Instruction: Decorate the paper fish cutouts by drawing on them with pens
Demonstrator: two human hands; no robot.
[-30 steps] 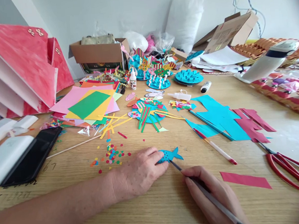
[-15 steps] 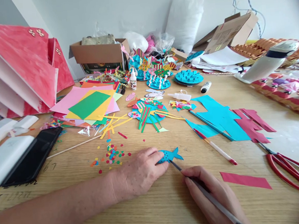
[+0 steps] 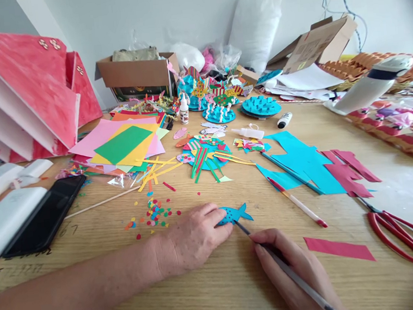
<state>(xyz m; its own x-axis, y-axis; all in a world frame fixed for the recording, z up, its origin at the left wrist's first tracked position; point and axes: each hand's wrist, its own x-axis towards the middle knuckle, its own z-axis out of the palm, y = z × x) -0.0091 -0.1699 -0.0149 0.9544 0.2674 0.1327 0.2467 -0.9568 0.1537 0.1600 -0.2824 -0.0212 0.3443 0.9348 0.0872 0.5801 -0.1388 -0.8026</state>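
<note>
A small blue paper fish (image 3: 235,214) with dark dots on its body lies on the wooden table, its tail to the right. My left hand (image 3: 199,235) presses it down, with the fingers together over its head end, which is hidden. In my right hand (image 3: 290,263) is a dark pen (image 3: 287,269), gripped like for writing, its tip touching the fish's lower edge near the tail. Left of my left hand lie small coloured paper dots (image 3: 155,212). A red strip of paper (image 3: 339,248) lies to the right of my right hand.
Red-handled scissors (image 3: 397,234), a red-capped pen (image 3: 297,202) and blue paper (image 3: 301,163) lie on the right. Behind the hands is a blue disc with paper fish and strips (image 3: 206,157). Coloured sheets (image 3: 122,145) and a phone (image 3: 45,215) are left.
More dark dots seem to show on the blue fish near the pen tip. Both hands have stayed almost in place.
</note>
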